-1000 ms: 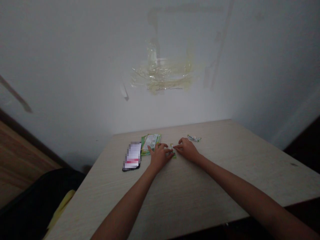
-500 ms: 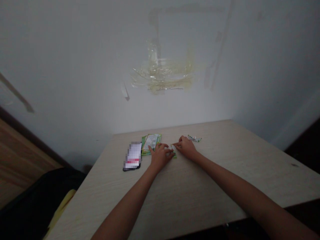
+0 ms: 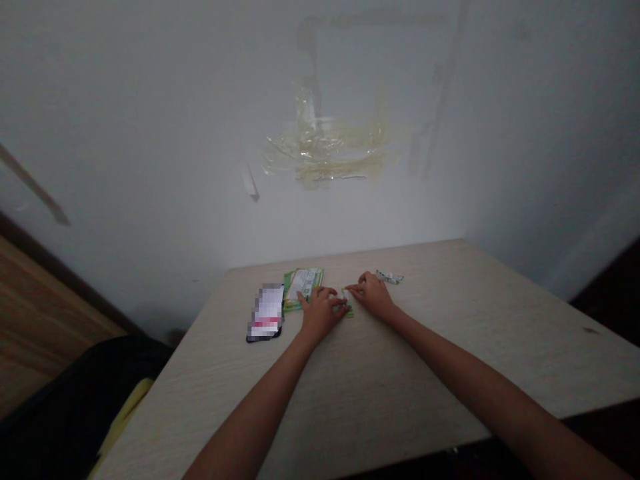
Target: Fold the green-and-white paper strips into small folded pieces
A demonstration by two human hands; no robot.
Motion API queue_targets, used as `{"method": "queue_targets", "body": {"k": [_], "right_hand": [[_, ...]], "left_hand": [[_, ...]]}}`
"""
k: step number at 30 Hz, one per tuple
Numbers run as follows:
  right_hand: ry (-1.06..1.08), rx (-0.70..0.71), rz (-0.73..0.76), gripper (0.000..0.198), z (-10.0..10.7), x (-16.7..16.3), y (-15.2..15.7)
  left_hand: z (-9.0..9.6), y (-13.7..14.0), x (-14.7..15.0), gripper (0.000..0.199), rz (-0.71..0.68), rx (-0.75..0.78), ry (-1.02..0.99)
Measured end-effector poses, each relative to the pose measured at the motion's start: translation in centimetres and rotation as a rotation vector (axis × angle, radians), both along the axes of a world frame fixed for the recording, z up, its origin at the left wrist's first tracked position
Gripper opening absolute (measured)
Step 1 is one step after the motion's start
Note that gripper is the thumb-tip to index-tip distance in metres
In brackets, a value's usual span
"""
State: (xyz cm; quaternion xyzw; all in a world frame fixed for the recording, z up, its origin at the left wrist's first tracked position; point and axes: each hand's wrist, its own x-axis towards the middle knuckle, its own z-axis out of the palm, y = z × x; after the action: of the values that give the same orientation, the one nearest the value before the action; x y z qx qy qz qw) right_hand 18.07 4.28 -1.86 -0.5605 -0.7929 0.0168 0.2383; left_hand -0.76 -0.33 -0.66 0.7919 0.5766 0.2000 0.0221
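Observation:
A small green and white folded strip (image 3: 349, 312) lies on the table between my two hands; most of it is hidden by fingers. My left hand (image 3: 321, 312) rests palm down with its fingers spread, the fingertips touching the strip's left side. Its thumb reaches onto the green and white packets (image 3: 303, 283), which lie flat in a stack. From the right, my right hand (image 3: 375, 296) pinches the strip's upper end between thumb and forefinger. Just behind that hand lies another narrow green and white strip (image 3: 391, 277).
A phone (image 3: 267, 312) with a blurred screen lies left of the packets. The pale wooden table (image 3: 425, 413) meets a wall (image 3: 350, 220) with old tape on it. Dark and yellow cloth (image 3: 125, 407) sits beyond the table's left edge.

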Motion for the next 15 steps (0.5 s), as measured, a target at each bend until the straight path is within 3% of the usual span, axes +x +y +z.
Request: {"method": "queue_targets", "body": {"k": [9, 15], "right_hand": [[0.227, 0.047, 0.160, 0.019, -1.6, 1.3, 1.6], [0.251, 0.095, 0.235, 0.014, -1.8, 1.2, 1.3]], "left_hand": [[0.0, -0.3, 0.0, 0.023, -0.010, 0.018, -0.010], [-0.2, -0.2, 0.0, 0.023, 0.001, 0.024, -0.003]]}}
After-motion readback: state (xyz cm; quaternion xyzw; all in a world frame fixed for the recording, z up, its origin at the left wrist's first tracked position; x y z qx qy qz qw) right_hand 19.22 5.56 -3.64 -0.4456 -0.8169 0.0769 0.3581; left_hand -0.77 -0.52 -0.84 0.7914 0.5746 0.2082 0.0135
